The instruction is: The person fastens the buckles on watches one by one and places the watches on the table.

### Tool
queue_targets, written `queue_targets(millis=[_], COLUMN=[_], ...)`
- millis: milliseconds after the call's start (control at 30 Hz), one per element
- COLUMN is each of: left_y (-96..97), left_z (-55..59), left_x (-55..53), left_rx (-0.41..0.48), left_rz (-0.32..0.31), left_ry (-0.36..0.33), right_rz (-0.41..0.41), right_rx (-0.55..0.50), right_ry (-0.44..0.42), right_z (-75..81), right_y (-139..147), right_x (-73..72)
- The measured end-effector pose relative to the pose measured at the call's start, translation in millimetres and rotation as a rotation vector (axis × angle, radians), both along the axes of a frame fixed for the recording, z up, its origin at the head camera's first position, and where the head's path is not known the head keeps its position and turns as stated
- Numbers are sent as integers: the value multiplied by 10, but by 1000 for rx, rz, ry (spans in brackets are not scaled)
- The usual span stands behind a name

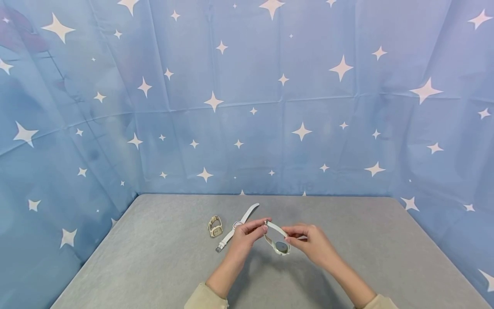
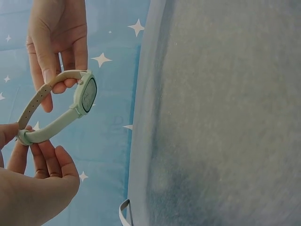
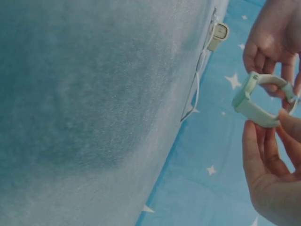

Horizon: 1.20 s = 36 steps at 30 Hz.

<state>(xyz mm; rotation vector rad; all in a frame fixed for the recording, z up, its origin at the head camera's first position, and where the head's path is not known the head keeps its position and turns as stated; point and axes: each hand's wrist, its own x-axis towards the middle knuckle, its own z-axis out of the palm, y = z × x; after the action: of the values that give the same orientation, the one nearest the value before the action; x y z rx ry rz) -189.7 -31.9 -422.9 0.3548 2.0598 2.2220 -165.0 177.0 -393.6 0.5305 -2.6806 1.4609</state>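
Note:
A pale green wristwatch hangs above the table, its strap forming a closed loop. My left hand pinches the strap at the buckle end, and in the left wrist view thumb and fingers meet around the buckle. With thumb and fingertips my right hand pinches the opposite side of the loop. The strap's inner side looks tan in the left wrist view, with a row of holes. In the right wrist view, the watch case tilts away, its dial hidden.
Left of my hands, a white watch lies stretched out on the grey table, partly behind my left hand. Beside it sits a beige watch with its strap looped. A blue curtain with white stars surrounds the table.

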Motion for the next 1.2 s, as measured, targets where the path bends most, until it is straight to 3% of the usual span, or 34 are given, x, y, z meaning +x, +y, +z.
queue_targets(millis=[667,900,1200], left_y=[16,16,34], left_z=[-34,-23,-18], left_x=[13,15,1], left_rx=[-31,-50,37], left_rz=[-40,-23,6], left_ry=[8,55,35], right_rz=[0,9,6], right_rx=[18,18,9], right_ry=[-2,36,22], right_z=[-2,-29,-37], right_y=[-10,5,13], right_x=[18,4,3])
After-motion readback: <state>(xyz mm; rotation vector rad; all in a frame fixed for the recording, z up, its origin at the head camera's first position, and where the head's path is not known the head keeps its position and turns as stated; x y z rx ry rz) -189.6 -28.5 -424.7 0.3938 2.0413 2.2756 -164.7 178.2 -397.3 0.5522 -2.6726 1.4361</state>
